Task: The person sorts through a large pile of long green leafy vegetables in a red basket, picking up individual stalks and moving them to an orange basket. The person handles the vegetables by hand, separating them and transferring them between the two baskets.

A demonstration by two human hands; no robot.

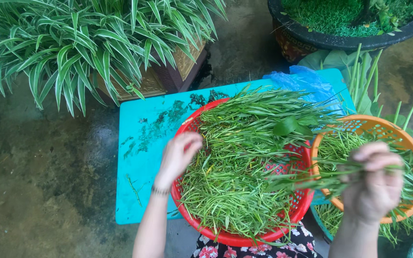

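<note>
Person sits over a red basket (298, 200) heaped with thin green stems (237, 167), sorting them by hand. Left hand (178, 155) rests at the near-left rim of the red basket, fingers curled down into the edge of the heap; whether it actually pinches any stems I cannot tell. Right hand (374, 184) is raised over the orange basket (374, 125), fingers pinched shut on a small bunch of stems (311, 177) that trails back toward the red basket. Orange basket sits just right of the red one, touching or nearly so, already part filled with greens. Both stand on or beside a turquoise board (142, 157) on wet concrete floor (39, 181); a blue plastic bag (307, 81) lies behind.

My judgement on doing it well: keep the pinch near the stem ends so the bunch hangs aligned, lift clear of the heap before moving so loose stems don't drag over the rim, and steady the red basket with the left hand. Small bunches look easier to check than big ones. Striped-leaf pot plant (96, 43) stands well apart, upper left.
</note>
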